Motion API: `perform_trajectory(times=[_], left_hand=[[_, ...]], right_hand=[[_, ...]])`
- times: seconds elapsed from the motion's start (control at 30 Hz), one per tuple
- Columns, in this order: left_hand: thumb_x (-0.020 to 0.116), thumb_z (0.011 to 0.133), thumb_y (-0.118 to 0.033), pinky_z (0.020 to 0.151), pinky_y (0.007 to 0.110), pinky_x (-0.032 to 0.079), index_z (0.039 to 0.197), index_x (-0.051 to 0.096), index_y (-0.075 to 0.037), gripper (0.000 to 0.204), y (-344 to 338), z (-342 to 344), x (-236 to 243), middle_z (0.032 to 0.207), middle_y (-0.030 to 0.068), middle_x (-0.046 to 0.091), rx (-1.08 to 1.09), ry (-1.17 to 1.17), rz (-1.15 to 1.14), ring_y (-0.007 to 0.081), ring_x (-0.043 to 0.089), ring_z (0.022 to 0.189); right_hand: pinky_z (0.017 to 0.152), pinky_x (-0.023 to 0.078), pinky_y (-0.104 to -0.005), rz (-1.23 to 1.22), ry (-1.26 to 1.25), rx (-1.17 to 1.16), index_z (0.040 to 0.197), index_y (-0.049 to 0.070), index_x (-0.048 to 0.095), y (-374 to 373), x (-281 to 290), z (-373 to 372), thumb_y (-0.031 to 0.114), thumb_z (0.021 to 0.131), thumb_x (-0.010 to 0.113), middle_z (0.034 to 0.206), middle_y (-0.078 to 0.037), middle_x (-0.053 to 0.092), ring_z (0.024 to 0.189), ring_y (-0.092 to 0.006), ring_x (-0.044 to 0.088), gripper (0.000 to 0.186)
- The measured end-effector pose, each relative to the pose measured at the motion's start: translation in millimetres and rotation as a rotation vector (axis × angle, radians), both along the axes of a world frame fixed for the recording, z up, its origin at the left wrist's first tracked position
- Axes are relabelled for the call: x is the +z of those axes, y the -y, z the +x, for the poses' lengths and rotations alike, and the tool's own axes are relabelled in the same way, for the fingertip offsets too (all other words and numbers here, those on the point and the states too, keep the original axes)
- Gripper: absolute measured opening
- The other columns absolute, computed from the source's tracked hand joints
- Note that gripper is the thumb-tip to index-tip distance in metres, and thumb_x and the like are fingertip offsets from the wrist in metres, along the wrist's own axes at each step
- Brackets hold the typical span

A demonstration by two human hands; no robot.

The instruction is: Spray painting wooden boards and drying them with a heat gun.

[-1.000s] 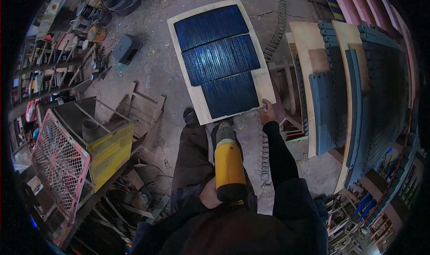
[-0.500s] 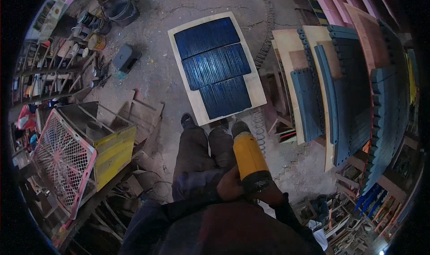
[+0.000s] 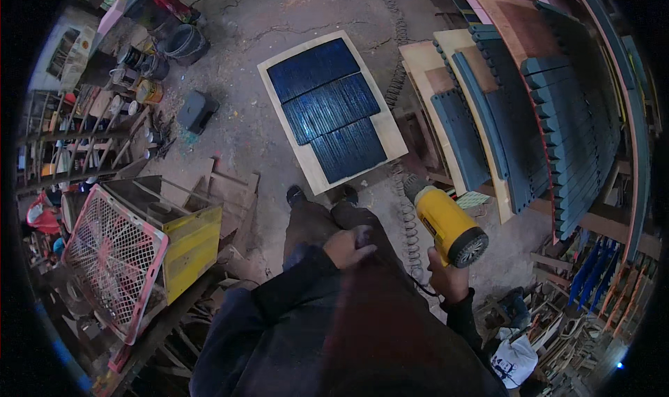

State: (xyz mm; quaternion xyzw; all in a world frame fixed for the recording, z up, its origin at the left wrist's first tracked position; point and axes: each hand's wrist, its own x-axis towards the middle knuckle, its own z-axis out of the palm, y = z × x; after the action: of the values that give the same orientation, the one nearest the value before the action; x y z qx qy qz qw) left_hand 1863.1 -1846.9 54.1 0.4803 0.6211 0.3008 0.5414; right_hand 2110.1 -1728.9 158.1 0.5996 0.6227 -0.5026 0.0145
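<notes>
A yellow heat gun (image 3: 446, 223) with a black vented rear and a grey nozzle is in my right hand (image 3: 449, 278), off to the right of my body. The fingers wrap its handle, and the nozzle points up and left, toward the floor beside the board. My left hand (image 3: 348, 249) is curled in front of my belly, apart from the heat gun. Something small and dark shows at its fingers, too unclear to name. Ahead of my feet lies a pale wooden board (image 3: 313, 179) bearing three glossy dark blue ridged panels (image 3: 331, 110).
Blue-grey scalloped panels (image 3: 571, 146) lean in a row at right. A coiled hose (image 3: 410, 233) runs along the floor beside the board. At left stand a pink-framed mesh grille (image 3: 115, 264), a yellow panel (image 3: 193, 254), a dark stool (image 3: 197, 111) and a bucket (image 3: 187, 45).
The heat gun has swung right and outward in my right hand, its nozzle now tilted further left. My left hand has come away from the gun's rear, upward. The view has shifted slightly.
</notes>
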Motion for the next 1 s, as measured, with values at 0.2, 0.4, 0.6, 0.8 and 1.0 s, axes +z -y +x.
perform_trajectory(times=[0.2, 0.4, 0.6, 0.8, 1.0], left_hand=[[0.068, 0.087, -0.039, 0.084, 0.041, 0.052, 0.117, 0.062, -0.004, 0.046, 91.8, -55.6, -115.4, 0.102, 0.0191, 0.069, 0.266, -0.32, -0.388, 0.035, 0.066, 0.096], [0.066, 0.088, -0.033, 0.082, 0.041, 0.052, 0.104, 0.067, -0.002, 0.035, 192.8, -77.4, -206.8, 0.098, 0.0192, 0.07, 0.525, -0.38, -0.683, 0.0341, 0.067, 0.094], [0.063, 0.09, -0.03, 0.076, 0.042, 0.052, 0.1, 0.068, -0.001, 0.03, 201.8, -60.9, -204.1, 0.085, 0.0163, 0.071, 0.578, -0.313, -0.608, 0.0325, 0.068, 0.084], [0.061, 0.091, -0.028, 0.075, 0.041, 0.051, 0.099, 0.067, 0.001, 0.031, 186.5, -54.6, -185.8, 0.085, 0.0168, 0.07, 0.573, -0.341, -0.551, 0.0304, 0.069, 0.082], [0.064, 0.089, -0.03, 0.078, 0.04, 0.052, 0.099, 0.067, 0.001, 0.033, 186.3, -47.3, -189.7, 0.089, 0.0181, 0.071, 0.693, -0.327, -0.576, 0.0317, 0.068, 0.087]], right_hand=[[0.084, 0.046, -0.0344, 0.058, -0.149, -0.096, 0.117, -0.006, 0.056, -20.0, -0.7, -15.6, 0.015, 0.09, 0.067, 0.108, -0.015, 0.063, 0.098, -0.0229, 0.06, 0.036], [0.092, 0.046, -0.0379, 0.075, -0.17, -0.019, 0.119, -0.008, 0.056, -46.2, -14.0, -36.0, 0.02, 0.092, 0.065, 0.118, -0.022, 0.063, 0.112, -0.0301, 0.06, 0.04], [0.083, 0.05, -0.04, 0.229, -0.125, 0.092, 0.111, -0.008, 0.061, -66.7, -12.2, -56.7, 0.024, 0.091, 0.066, 0.103, -0.023, 0.068, 0.099, -0.0352, 0.066, 0.038], [0.079, 0.05, -0.0429, 0.162, -0.018, 0.232, 0.107, -0.008, 0.061, -101.0, -0.6, -81.9, 0.032, 0.093, 0.063, 0.099, -0.025, 0.067, 0.095, -0.0382, 0.066, 0.042], [0.083, 0.05, -0.0458, 0.338, 0.032, 0.363, 0.114, -0.006, 0.058, -120.7, -1.5, -101.5, 0.039, 0.093, 0.061, 0.102, -0.027, 0.066, 0.099, -0.0421, 0.064, 0.05]])
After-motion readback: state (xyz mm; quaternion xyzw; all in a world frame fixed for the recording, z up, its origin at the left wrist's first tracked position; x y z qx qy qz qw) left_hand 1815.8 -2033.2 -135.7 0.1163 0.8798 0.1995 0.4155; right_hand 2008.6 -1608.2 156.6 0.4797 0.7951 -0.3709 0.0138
